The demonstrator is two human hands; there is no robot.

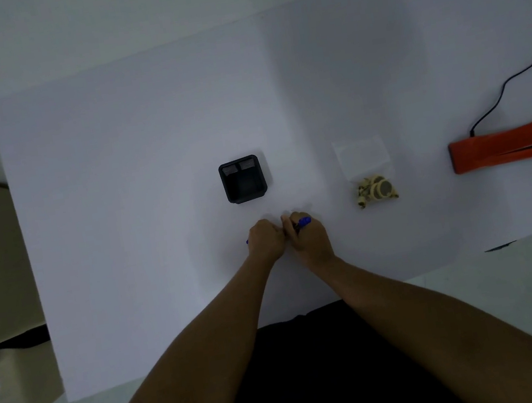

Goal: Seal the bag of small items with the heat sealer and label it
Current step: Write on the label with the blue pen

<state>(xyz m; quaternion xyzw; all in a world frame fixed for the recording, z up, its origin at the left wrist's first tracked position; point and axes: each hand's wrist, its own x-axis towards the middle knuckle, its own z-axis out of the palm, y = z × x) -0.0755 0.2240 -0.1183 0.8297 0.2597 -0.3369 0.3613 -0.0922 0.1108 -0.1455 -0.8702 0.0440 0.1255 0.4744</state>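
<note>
A clear plastic bag (362,157) lies on the white table, with small yellowish items (377,190) bunched at its near end. The orange heat sealer (508,144) sits at the right edge, its black cable (503,86) running off behind it. My right hand (309,238) is closed around a blue pen (303,222) whose end sticks out above the knuckles. My left hand (265,241) is fisted right beside it, touching, with a bit of blue showing at its left side. Both hands are left of the bag, near the table's front.
A black square container (243,178) stands just beyond my hands. The white table surface (117,189) ends at the front edge by my dark-clothed lap. A beige floor area and dark objects lie off the left side.
</note>
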